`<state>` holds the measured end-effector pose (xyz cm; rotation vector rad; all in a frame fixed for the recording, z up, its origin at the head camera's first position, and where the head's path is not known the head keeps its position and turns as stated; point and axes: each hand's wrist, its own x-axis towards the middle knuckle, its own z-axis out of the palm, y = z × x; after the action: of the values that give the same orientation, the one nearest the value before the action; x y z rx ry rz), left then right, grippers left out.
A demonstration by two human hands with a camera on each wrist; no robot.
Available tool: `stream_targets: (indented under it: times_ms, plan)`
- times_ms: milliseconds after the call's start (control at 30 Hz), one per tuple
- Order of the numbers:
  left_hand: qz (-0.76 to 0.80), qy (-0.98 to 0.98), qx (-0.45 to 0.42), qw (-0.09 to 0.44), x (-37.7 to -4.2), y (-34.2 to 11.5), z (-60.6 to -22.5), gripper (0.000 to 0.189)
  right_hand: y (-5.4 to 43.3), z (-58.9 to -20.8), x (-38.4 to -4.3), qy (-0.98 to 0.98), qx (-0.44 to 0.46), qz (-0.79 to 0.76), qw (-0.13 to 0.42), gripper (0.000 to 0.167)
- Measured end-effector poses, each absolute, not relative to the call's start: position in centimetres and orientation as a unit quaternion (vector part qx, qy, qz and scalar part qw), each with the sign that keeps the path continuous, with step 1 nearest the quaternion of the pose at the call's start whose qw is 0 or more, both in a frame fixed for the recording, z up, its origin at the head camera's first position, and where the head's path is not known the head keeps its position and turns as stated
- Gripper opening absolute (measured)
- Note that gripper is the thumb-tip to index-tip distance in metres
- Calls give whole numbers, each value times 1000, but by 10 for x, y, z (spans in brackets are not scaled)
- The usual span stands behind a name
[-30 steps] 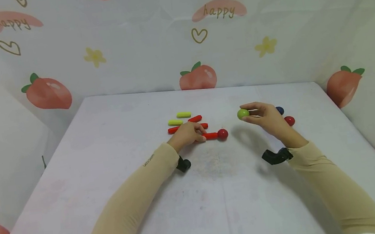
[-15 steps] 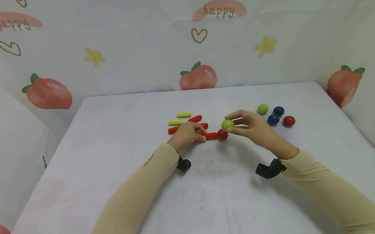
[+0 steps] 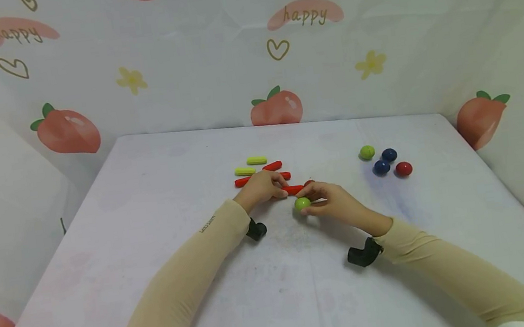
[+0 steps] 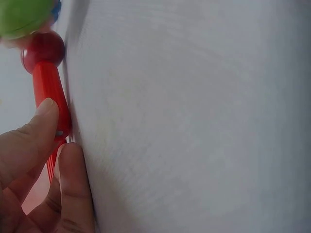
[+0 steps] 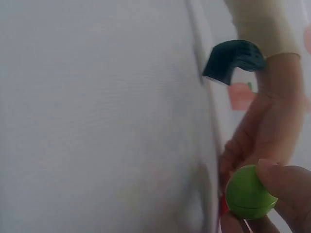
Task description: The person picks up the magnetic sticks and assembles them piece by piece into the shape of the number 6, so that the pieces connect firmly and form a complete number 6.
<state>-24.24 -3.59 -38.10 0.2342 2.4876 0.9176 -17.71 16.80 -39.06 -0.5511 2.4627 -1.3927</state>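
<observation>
My left hand [image 3: 261,188] pinches the end of a red ridged stick [image 3: 293,189] near the middle of the table. A dark red ball [image 4: 43,52] sits at that stick's far end, mostly covered by my right hand in the head view. Between thumb and fingertips, my right hand [image 3: 334,204] holds a green ball [image 3: 302,204], just in front of the red stick. The right wrist view shows the thumb [image 5: 286,182] on the ball's side, with my left hand behind it.
Beyond my left hand lie two yellow sticks [image 3: 257,160] and more red sticks [image 3: 272,166]. At right on the white table [image 3: 211,311] rest another green ball [image 3: 367,152], two dark blue balls [image 3: 382,167] and a red ball [image 3: 403,169]. A patterned cloth hangs behind.
My right hand has carried the green ball leftward and nearer to me, past the red ball to beside the red stick. My left hand has stayed in place.
</observation>
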Motion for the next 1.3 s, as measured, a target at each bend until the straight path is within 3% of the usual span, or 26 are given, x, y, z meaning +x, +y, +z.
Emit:
stream_targets:
  times_ms: [1300]
  plan:
    - [343, 906, 83, 233, -240, -36, -379, 14, 163, -396, -175, 866, -199, -434, 151, 37]
